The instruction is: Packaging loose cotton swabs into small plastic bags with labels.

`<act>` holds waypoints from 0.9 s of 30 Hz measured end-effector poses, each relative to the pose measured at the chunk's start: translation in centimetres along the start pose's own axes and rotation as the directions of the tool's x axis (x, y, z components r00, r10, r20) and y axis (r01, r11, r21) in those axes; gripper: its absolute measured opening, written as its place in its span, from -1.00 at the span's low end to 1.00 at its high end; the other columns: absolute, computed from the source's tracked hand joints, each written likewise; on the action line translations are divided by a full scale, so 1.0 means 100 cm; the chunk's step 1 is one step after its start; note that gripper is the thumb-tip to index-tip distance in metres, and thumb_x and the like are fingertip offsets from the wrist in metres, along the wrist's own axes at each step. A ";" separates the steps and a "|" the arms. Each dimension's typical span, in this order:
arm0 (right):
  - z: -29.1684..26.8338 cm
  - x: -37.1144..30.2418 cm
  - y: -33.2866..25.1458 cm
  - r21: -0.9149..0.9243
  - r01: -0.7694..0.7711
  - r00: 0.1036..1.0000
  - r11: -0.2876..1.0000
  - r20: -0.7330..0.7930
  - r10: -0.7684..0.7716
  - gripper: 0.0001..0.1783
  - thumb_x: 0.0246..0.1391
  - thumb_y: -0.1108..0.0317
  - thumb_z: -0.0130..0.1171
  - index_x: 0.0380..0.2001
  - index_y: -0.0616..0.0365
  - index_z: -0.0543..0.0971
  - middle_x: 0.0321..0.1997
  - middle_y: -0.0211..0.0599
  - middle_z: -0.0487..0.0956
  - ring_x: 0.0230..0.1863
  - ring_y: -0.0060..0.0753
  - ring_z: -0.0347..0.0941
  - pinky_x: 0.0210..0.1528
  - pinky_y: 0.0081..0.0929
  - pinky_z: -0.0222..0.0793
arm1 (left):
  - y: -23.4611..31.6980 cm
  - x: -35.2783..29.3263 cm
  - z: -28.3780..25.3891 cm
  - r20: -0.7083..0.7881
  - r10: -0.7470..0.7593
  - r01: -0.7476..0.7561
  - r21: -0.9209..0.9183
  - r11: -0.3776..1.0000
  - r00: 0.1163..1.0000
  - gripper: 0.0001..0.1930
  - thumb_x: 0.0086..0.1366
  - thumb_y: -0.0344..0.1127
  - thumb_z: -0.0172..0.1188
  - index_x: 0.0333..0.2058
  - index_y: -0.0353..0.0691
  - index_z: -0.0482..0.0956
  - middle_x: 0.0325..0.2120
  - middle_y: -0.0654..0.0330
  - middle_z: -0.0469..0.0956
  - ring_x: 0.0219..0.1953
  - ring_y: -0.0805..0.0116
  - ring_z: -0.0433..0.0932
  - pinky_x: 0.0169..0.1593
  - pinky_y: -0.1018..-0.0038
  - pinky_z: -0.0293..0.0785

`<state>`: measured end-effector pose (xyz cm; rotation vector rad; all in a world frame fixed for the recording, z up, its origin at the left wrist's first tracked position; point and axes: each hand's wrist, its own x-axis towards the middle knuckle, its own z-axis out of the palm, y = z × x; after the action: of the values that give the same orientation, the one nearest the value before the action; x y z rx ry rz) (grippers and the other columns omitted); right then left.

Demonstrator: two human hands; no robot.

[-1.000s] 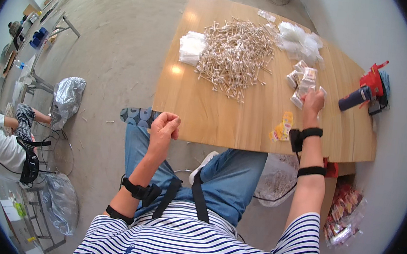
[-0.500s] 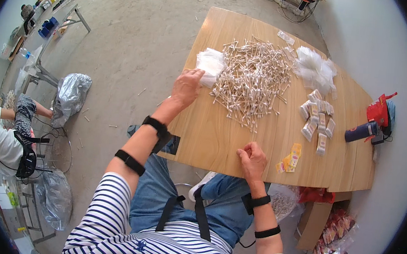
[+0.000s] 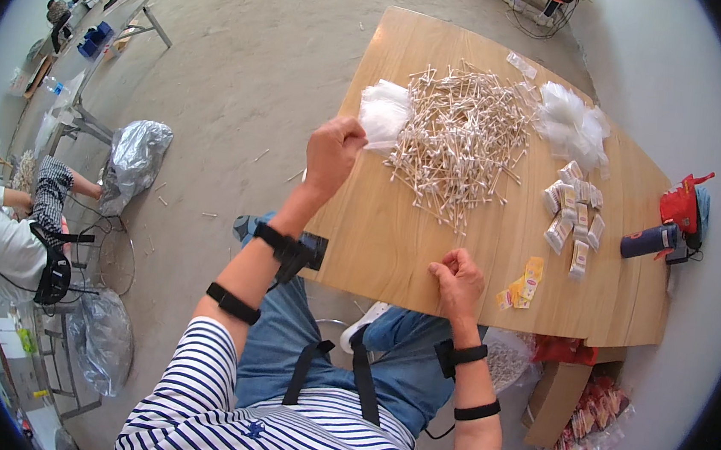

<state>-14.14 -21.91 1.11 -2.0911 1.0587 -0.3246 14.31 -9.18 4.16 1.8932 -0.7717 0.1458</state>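
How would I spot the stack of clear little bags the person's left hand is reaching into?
Start at the wooden table and find the big heap of cotton swabs in its middle. At the heap's left edge lies the stack of clear bags, touched by the left hand. It is flat and tidy, unlike the crumpled bag pile opposite.

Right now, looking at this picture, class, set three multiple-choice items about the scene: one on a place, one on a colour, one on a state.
1. Where does the left hand reach?
A. the stack of white bags
B. the yellow labels
C. the floor

2. What colour is the tool at the table's right end?
A. green
B. red
C. white

3. How is the right hand?
A. flat, open
B. loosely curled on the table
C. raised in the air

Answers: 1 A, its fingers meet the bags beside the heap of sticks. 2 B, its body is red. 3 B, fingers bent, resting near the front edge.
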 end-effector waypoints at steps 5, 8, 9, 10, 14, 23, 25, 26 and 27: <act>0.006 -0.002 -0.023 0.211 0.046 0.992 0.976 0.102 -0.068 -0.74 -0.07 0.27 0.40 -0.41 0.23 0.61 -0.57 -0.38 0.54 -0.50 -0.49 0.48 -0.40 -0.49 0.39 | 0.057 -0.079 -0.028 0.156 0.092 -0.086 -0.043 0.995 0.983 -0.92 0.09 -0.50 0.32 -0.43 -0.33 0.59 -0.48 0.04 0.58 -0.37 0.14 0.59 -0.29 0.36 0.48; 0.028 -0.023 -0.077 0.524 0.037 0.965 0.851 0.203 -0.167 -0.76 0.03 0.30 0.36 -0.41 0.29 0.61 -0.54 -0.47 0.51 -0.47 -0.61 0.43 -0.41 -0.57 0.34 | 0.070 -0.126 -0.046 0.215 0.045 -0.029 -0.079 0.996 0.976 -0.92 0.08 -0.51 0.32 -0.43 -0.32 0.59 -0.48 0.04 0.57 -0.37 0.11 0.58 -0.29 0.34 0.47; 0.035 -0.026 -0.086 0.567 0.038 0.949 0.823 0.237 -0.207 -0.81 0.06 0.34 0.33 -0.42 0.26 0.61 -0.55 -0.51 0.50 -0.49 -0.66 0.40 -0.44 -0.60 0.30 | 0.072 -0.136 -0.051 0.222 0.050 -0.029 -0.095 0.995 0.974 -0.92 0.08 -0.52 0.32 -0.43 -0.31 0.59 -0.48 0.04 0.56 -0.38 0.10 0.57 -0.29 0.33 0.47; 0.039 -0.028 -0.093 0.609 0.036 0.930 0.792 0.269 -0.249 -0.86 0.10 0.37 0.29 -0.42 0.23 0.61 -0.55 -0.56 0.48 -0.51 -0.71 0.37 -0.48 -0.64 0.26 | 0.074 -0.143 -0.059 0.224 0.036 -0.018 -0.082 0.996 0.974 -0.92 0.12 -0.50 0.32 -0.43 -0.32 0.58 -0.49 0.10 0.58 -0.37 0.24 0.59 -0.30 0.40 0.48; 0.049 -0.038 -0.119 0.626 0.021 0.890 0.780 0.343 -0.299 -0.88 0.15 0.40 0.23 -0.42 0.20 0.61 -0.57 -0.58 0.48 -0.56 -0.78 0.30 -0.54 -0.69 0.17 | 0.070 -0.169 -0.100 0.223 -0.404 0.450 -0.223 0.865 0.887 -0.85 0.26 -0.33 0.33 -0.33 -0.30 0.61 -0.40 0.24 0.64 -0.28 0.51 0.60 -0.18 0.55 0.54; 0.100 -0.070 -0.188 0.545 0.054 0.665 0.837 0.605 -0.437 -0.84 0.13 0.40 0.23 -0.47 0.27 0.60 -0.59 -0.51 0.51 -0.55 -0.72 0.37 -0.52 -0.64 0.27 | 0.037 -0.202 -0.165 0.517 -0.425 0.470 -0.855 -0.218 0.743 -0.47 0.37 0.06 0.18 0.07 -0.28 0.49 -0.14 0.10 0.63 -0.13 0.30 0.64 0.02 0.34 0.57; 0.115 -0.069 -0.193 0.483 0.133 0.635 0.865 0.629 -0.449 -0.80 0.09 0.36 0.25 -0.47 0.31 0.61 -0.63 -0.39 0.52 -0.54 -0.61 0.44 -0.48 -0.54 0.35 | 0.020 -0.206 -0.171 0.411 -0.485 0.541 -0.825 0.162 0.772 -0.64 0.29 -0.23 0.32 -0.02 -0.28 0.57 -0.21 0.14 0.66 -0.18 0.35 0.65 -0.05 0.40 0.59; 0.122 -0.069 -0.196 0.418 0.209 0.633 0.884 0.631 -0.448 -0.78 0.07 0.33 0.27 -0.46 0.31 0.62 -0.63 -0.31 0.53 -0.54 -0.54 0.45 -0.47 -0.49 0.36 | 0.011 -0.207 -0.174 0.406 -0.492 0.538 -0.828 0.160 0.770 -0.64 0.29 -0.23 0.32 -0.02 -0.28 0.57 -0.21 0.14 0.66 -0.18 0.35 0.65 -0.05 0.40 0.59; 0.128 -0.068 -0.199 0.349 0.282 0.634 0.894 0.631 -0.447 -0.76 0.05 0.29 0.29 -0.45 0.32 0.62 -0.64 -0.24 0.54 -0.55 -0.47 0.47 -0.46 -0.44 0.38 | 0.001 -0.209 -0.176 0.396 -0.525 0.552 -0.814 0.178 0.753 -0.71 0.22 -0.36 0.35 -0.09 -0.27 0.59 -0.26 0.16 0.67 -0.24 0.39 0.65 -0.12 0.44 0.59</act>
<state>-0.16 -2.73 7.51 -1.9444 0.1165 0.1700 2.05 15.26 3.24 0.9322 -0.0190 -0.6731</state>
